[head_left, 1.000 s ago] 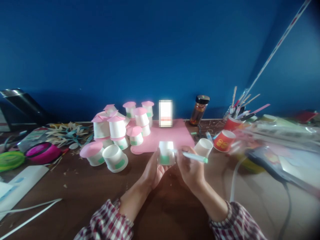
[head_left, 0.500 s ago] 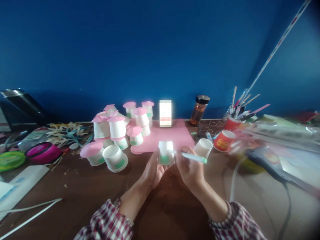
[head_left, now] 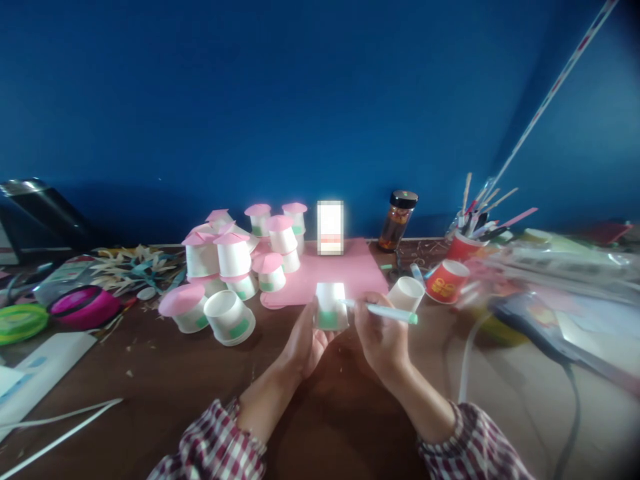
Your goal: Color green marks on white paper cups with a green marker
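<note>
A white paper cup (head_left: 331, 300) with a green patch near its lower end is held upside down by my left hand (head_left: 306, 340), whose fingers wrap its side and underside. My right hand (head_left: 380, 337) pinches a pale marker (head_left: 387, 311) with a green end. The marker's tip points left at the cup's side; whether it touches is too blurred to tell. Just beyond my right hand stands an open white paper cup (head_left: 406, 292). A pink sheet (head_left: 345, 267) lies behind the held cup.
At left stand several white cups with pink paper roofs (head_left: 234, 257) and an open cup (head_left: 225, 313). A dark-lidded jar (head_left: 397, 220), a red cup (head_left: 447, 281) and a container of pens and sticks (head_left: 463, 247) are at right, near a glue gun (head_left: 530, 327). A bright blurred-out phone-like screen (head_left: 331, 227) stands behind.
My right hand and the marker have shifted slightly to the right, and the tip is a little lower on the cup's side. My left hand keeps its hold on the cup.
</note>
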A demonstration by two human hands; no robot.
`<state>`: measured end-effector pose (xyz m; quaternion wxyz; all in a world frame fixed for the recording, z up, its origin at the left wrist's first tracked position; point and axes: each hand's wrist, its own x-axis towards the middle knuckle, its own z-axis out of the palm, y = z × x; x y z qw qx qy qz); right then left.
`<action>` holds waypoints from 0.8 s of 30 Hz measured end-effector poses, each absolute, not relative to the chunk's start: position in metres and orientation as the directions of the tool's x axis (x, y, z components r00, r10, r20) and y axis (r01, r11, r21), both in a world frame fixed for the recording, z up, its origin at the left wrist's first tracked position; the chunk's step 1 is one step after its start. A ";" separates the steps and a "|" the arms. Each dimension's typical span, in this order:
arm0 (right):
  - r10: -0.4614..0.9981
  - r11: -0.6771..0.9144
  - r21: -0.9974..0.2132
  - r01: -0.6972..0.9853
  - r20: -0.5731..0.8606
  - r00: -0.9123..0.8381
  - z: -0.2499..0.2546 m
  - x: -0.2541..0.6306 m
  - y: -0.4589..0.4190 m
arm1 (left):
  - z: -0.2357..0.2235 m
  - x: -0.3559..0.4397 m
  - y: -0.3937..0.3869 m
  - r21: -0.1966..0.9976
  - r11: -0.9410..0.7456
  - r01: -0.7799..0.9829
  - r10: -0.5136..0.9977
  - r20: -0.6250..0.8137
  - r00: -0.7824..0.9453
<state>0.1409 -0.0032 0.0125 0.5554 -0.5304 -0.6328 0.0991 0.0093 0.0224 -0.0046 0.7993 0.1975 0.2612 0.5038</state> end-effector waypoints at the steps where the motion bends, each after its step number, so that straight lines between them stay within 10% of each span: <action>1: 0.786 0.418 -0.716 0.560 0.594 0.173 0.012 0.141 -0.003 | -0.004 0.009 0.022 0.581 0.411 -0.703 0.910 -0.216 0.353; 24: 0.776 0.414 -0.715 0.563 0.601 0.192 0.014 0.139 -0.003 | -0.003 0.009 0.022 0.595 0.418 -0.686 0.904 -0.200 0.378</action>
